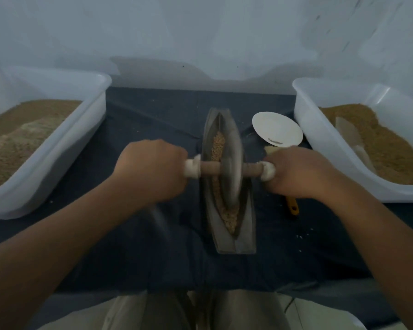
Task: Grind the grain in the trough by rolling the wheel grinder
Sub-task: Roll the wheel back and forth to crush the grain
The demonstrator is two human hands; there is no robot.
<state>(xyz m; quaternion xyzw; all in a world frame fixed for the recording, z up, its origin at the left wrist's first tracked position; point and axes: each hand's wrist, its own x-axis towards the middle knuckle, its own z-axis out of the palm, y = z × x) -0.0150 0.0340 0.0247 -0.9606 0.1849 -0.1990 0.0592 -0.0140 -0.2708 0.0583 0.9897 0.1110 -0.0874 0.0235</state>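
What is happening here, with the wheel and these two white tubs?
A person is grinding grain. The left hand and the right hand each grip one end of the axle of the wheel grinder; its disc stands in the narrow trough. The left tub and the right tub hold brown meal.

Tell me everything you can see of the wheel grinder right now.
The wheel grinder is a grey, metal-looking disc standing on edge in the trough, motion-blurred, its rim down in the grain. A brown rod runs through its centre, with white wrapping at both ends. The left hand grips one end, the right hand the other.
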